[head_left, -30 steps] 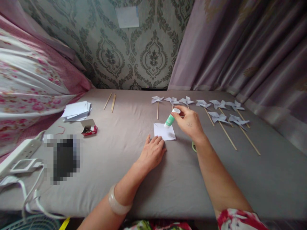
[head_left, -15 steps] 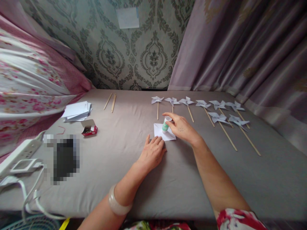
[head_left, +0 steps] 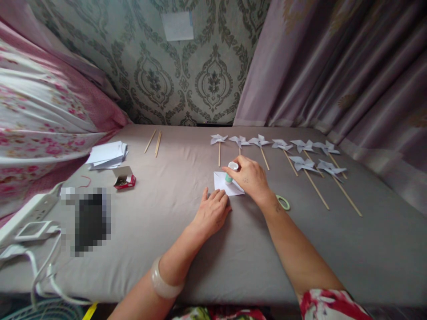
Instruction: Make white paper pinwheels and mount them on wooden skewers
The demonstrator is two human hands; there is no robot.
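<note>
My right hand (head_left: pixel 250 180) is closed round a green and white glue stick (head_left: pixel 230 172), held upright with its lower end on a small white paper square (head_left: pixel 224 183). My left hand (head_left: pixel 213 211) lies flat with fingers spread on the near corner of that paper, holding it down on the grey cloth (head_left: pixel 187 231). A green ring-shaped cap or tape (head_left: pixel 283 202) lies just right of my right wrist.
Several white paper pinwheels on wooden sticks (head_left: pixel 300 160) lie in a row at the back right. Two loose sticks (head_left: pixel 154 141), a stack of white paper (head_left: pixel 107 154) and a small red box (head_left: pixel 124 178) are at the left. A power strip with cables (head_left: pixel 30 213) sits at the left edge.
My right hand has brought the glue stick down and left, from tilted above the paper to upright on it. The green ring is now uncovered. The left hand has stayed put.
</note>
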